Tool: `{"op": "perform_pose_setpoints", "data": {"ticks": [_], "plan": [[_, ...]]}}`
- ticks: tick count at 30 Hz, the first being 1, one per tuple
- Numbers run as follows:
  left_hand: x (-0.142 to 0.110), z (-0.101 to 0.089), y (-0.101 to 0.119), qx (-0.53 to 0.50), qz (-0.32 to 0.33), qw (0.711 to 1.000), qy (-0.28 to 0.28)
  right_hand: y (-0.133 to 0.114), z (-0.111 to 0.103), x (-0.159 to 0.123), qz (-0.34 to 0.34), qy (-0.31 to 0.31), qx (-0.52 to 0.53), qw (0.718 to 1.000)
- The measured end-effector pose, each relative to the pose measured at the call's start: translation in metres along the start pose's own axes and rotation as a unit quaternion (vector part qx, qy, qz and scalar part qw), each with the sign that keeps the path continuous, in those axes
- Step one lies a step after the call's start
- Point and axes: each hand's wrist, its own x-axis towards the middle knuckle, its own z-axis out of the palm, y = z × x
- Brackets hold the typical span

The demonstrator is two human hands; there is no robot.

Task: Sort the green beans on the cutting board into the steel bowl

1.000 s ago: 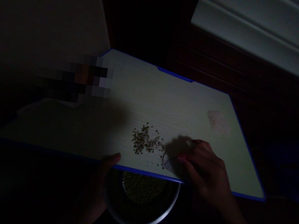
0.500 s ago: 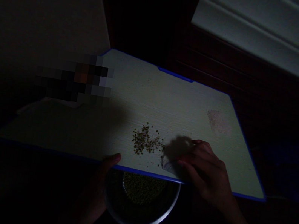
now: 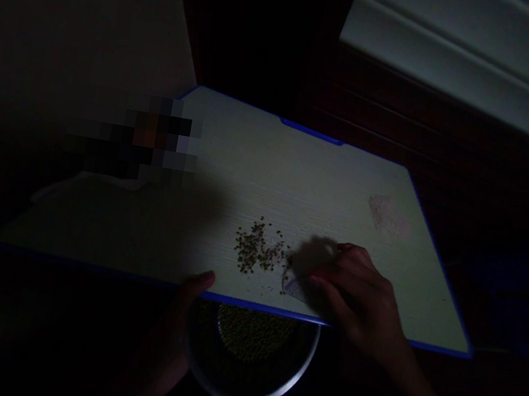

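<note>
"What are the hands doing?"

"The right hand (image 3: 360,295) pinches a thin card (image 3: 296,288) by the board's (image 3: 268,178) near edge. The left hand (image 3: 178,325) laps its thumb over that edge; I can't tell what its fingers grasp."

"And the small green beans (image 3: 250,248)?"

"Scattered left of the card; more in a bowl (image 3: 281,391) below the near edge. A pale patch (image 3: 388,217) lies toward the right edge."

Very dim; lower corners near black; soft shadows on board (image 3: 270,165); pixelated patch (image 3: 143,137) left.

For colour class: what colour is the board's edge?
The edge is blue, clearest in head view.
</note>
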Motion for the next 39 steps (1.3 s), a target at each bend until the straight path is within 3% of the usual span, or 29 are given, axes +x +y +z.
{"op": "perform_pose_setpoints", "data": {"ticks": [3, 9, 19, 25, 31, 39], "plan": [[0.0021, 0.0002, -0.0024, 0.005, -0.008, 1.0, 0.016, -0.0002, 0.0007, 0.0005, 0.0, -0.014, -0.005, 1.0], [0.0049, 0.0035, -0.0062, -0.025, -0.038, 0.999, -0.023, -0.0011, -0.0002, -0.0009, 0.019, -0.029, 0.009, 0.999], [0.0036, 0.0003, -0.0091, 0.004, -0.023, 0.999, -0.032, -0.0089, -0.0001, 0.0001, -0.005, -0.042, 0.061, 0.997], [0.0044, 0.0032, -0.0035, 0.0, -0.029, 0.999, -0.017, -0.002, 0.0028, 0.0006, -0.014, 0.004, 0.029, 0.999], [0.0031, 0.0015, -0.0077, 0.012, -0.007, 1.0, -0.015, -0.0045, 0.0047, 0.0036, -0.019, -0.033, 0.029, 0.999], [0.0025, 0.0004, -0.0043, 0.036, 0.002, 0.999, -0.019, -0.0053, 0.0038, -0.0012, -0.041, -0.02, 0.059, 0.997]]}}
